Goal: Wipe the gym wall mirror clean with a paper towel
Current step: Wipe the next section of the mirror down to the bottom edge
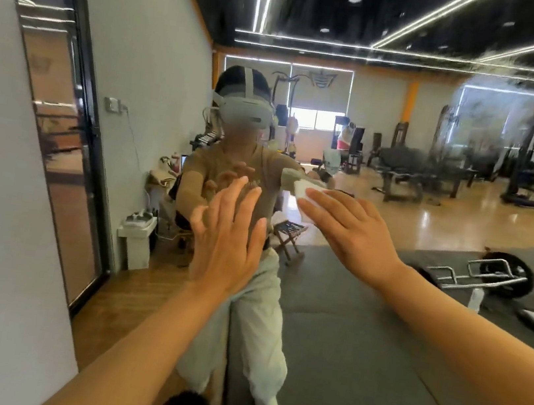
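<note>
Pressing a paper towel flat against the mirror, the right hand keeps straight fingers; the left hand spreads released against the glass, holding nothing.

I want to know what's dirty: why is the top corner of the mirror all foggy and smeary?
In the head view, a hazy gray smear clouds the mirror upper right, blurring the reflected gym machines; ceiling light strips glare white; wide-angle bends the edges. The right hand presses the paper towel lower down.

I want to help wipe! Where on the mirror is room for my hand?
Free glass lies right of the right hand, toward the hazy smudge, and left of the left hand. Crowded between the hands, around the paper towel.
</note>
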The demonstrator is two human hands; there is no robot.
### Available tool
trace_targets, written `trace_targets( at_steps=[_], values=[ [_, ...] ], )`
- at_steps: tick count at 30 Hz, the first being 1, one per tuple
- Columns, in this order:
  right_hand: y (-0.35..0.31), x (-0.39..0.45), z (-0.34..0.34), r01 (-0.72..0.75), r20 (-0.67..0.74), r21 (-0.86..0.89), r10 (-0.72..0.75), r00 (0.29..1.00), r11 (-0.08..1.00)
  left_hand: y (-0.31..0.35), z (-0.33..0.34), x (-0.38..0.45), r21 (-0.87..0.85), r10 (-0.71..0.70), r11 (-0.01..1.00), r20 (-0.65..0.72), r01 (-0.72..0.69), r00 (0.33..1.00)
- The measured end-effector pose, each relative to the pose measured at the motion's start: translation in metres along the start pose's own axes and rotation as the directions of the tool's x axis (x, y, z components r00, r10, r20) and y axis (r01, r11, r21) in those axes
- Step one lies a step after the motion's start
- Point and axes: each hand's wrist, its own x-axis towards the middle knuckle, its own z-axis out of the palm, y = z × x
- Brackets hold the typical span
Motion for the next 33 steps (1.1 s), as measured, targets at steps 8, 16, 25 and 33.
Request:
trace_targets(
  at_steps=[8, 16, 25, 33],
  values=[
    [0.066, 0.13, -0.084, -0.086, 0.009, -0.03, 0.087, 0.996, 0.996, 0.031, -0.078, 0.138, -0.049, -0.004, 0.999, 0.039, 0.005, 0.999],
    [0.124, 0.172, -0.128, -0.047, -0.043, -0.105, 0.043, 0.998, 0.993, 0.064, -0.093, 0.216, -0.036, 0.075, 0.997, 0.017, -0.074, 0.997],
    [0.24, 0.209, -0.146, -0.006, -0.185, -0.134, -0.019, 0.982, 0.991, 0.114, -0.06, 0.307, 0.111, 0.071, 0.991, -0.017, -0.069, 0.997],
    [0.321, 0.302, -0.155, -0.002, -0.346, -0.202, -0.069, 0.936, 0.979, 0.124, -0.062, 0.419, 0.237, 0.19, 0.961, -0.195, -0.142, 0.962]
  ],
)
